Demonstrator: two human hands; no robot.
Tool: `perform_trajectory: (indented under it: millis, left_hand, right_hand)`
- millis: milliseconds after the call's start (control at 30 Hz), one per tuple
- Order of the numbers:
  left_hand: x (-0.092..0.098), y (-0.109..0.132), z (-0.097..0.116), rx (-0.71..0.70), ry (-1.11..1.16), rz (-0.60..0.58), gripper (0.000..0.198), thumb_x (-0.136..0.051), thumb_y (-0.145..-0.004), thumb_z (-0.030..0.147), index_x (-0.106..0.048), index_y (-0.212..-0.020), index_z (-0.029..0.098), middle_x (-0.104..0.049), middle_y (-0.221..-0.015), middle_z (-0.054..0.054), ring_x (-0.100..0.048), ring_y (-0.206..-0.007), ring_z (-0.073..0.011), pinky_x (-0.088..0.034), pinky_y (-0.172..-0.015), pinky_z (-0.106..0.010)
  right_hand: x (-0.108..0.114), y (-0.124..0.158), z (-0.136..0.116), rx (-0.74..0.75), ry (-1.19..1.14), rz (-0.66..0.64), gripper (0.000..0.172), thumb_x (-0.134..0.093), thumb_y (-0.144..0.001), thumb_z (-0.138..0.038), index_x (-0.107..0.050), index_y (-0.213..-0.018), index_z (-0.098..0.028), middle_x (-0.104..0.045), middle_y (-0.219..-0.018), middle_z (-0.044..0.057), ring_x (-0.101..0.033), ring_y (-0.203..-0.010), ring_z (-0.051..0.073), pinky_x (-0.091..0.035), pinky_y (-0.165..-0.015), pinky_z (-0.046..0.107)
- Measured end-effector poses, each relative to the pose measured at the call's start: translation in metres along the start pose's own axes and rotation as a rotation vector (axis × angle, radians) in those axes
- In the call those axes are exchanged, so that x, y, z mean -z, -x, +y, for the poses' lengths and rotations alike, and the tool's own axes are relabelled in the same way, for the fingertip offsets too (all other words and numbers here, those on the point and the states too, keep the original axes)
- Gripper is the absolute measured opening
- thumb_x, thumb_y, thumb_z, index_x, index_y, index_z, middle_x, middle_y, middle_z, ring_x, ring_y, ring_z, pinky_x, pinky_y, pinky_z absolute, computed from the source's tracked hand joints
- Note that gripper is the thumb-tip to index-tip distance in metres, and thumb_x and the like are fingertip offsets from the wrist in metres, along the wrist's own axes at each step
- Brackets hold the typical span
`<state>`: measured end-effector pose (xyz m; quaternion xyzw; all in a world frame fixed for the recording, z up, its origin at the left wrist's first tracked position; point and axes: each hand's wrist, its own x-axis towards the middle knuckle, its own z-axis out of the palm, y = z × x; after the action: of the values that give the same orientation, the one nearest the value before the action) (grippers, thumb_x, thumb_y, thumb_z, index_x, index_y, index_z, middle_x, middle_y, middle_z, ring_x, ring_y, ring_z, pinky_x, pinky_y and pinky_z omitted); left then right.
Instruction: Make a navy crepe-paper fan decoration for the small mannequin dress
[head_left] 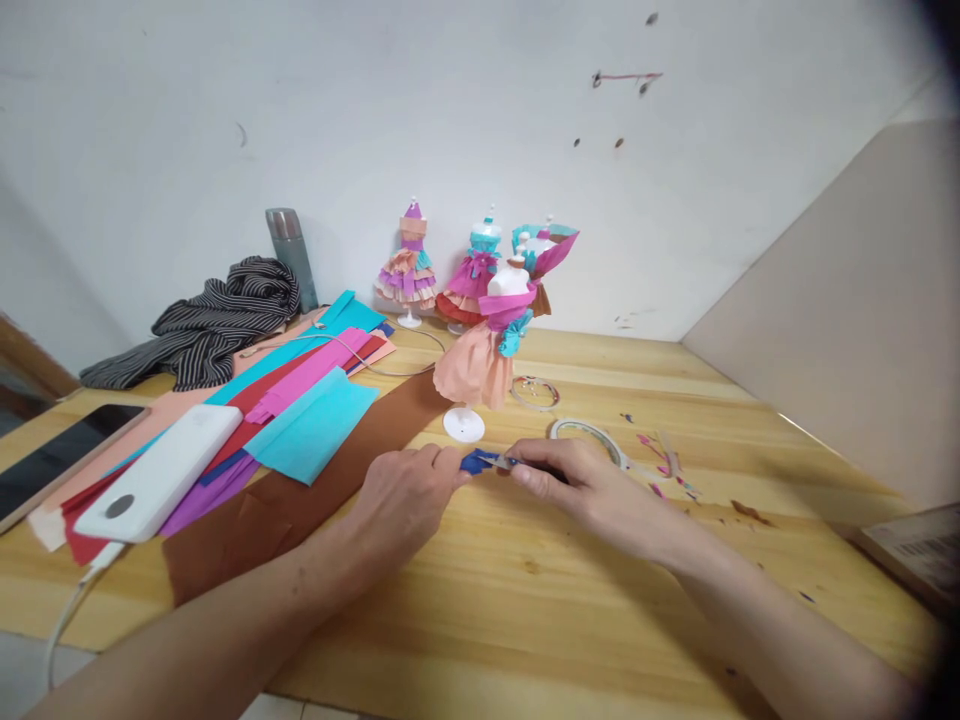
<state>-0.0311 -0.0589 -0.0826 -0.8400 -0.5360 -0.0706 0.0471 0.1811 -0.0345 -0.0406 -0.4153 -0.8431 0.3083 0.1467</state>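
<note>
My left hand (405, 495) is closed in a pinch on a small piece of blue paper (474, 462), low over the wooden table (525, 600). My right hand (581, 480) is closed round small scissors (504, 461) whose tip meets the blue paper. Just behind the hands stands a small mannequin (487, 350) on a white stand, wearing a peach paper skirt and a pink and teal top.
Sheets of coloured paper (300, 410) and a brown sheet (315, 480) lie to the left, with a white power bank (161, 470) and a phone (52, 460). Three dressed mannequins (472, 270), a grey flask (292, 255), striped cloth (210, 325), tape rolls (589, 435).
</note>
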Motion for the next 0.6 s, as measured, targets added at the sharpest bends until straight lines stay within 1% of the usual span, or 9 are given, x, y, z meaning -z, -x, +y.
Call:
perform_trajectory:
  millis: [133,267,367,500,600]
  left_hand:
    - [0.0032,-0.0001,0.0010,-0.007,0.005,-0.008,0.028,-0.036,-0.102,0.030,-0.059,-0.093,0.017,-0.071,-0.084,-0.005,-0.066,-0.069,-0.0179,-0.028,-0.050,-0.027]
    - [0.0046,0.0003,0.0019,-0.014,0.001,0.003,0.030,-0.036,-0.102,0.029,-0.059,-0.087,0.017,-0.069,-0.078,-0.005,-0.065,-0.068,-0.0180,-0.025,-0.049,-0.028]
    - [0.0035,0.0006,0.0019,-0.018,-0.013,0.023,0.030,-0.037,-0.102,0.029,-0.059,-0.085,0.016,-0.067,-0.075,-0.005,-0.064,-0.066,-0.0181,-0.023,-0.049,-0.028]
    - [0.0015,0.0003,0.0012,-0.033,-0.022,0.043,0.030,-0.038,-0.102,0.028,-0.059,-0.084,0.016,-0.067,-0.073,-0.005,-0.064,-0.065,-0.0186,-0.021,-0.049,-0.029]
    - [0.0020,-0.0005,0.0011,-0.022,-0.022,0.031,0.030,-0.038,-0.102,0.029,-0.059,-0.084,0.016,-0.067,-0.074,-0.006,-0.064,-0.066,-0.0194,-0.021,-0.049,-0.029]
  right_hand:
    - [-0.0002,0.0004,-0.0007,0.006,0.016,0.010,0.039,-0.041,-0.095,-0.044,-0.069,-0.091,-0.017,-0.063,-0.073,0.002,-0.052,-0.065,0.016,-0.036,-0.060,0.027]
    - [0.0007,0.0003,-0.0012,-0.009,0.017,0.026,0.039,-0.041,-0.095,-0.043,-0.069,-0.088,-0.017,-0.064,-0.075,0.004,-0.054,-0.067,0.018,-0.037,-0.060,0.028]
    - [0.0004,0.0001,-0.0006,-0.015,0.024,0.027,0.039,-0.041,-0.094,-0.044,-0.067,-0.084,-0.016,-0.063,-0.073,0.003,-0.052,-0.066,0.017,-0.036,-0.060,0.028]
    - [-0.0004,0.0000,0.0003,-0.004,0.004,0.020,0.038,-0.041,-0.095,-0.042,-0.069,-0.091,-0.016,-0.063,-0.073,0.002,-0.051,-0.064,0.016,-0.035,-0.060,0.027]
    - [-0.0005,-0.0001,0.0004,-0.002,-0.004,0.027,0.038,-0.042,-0.095,-0.042,-0.070,-0.090,-0.017,-0.063,-0.073,0.002,-0.051,-0.064,0.016,-0.035,-0.060,0.027]
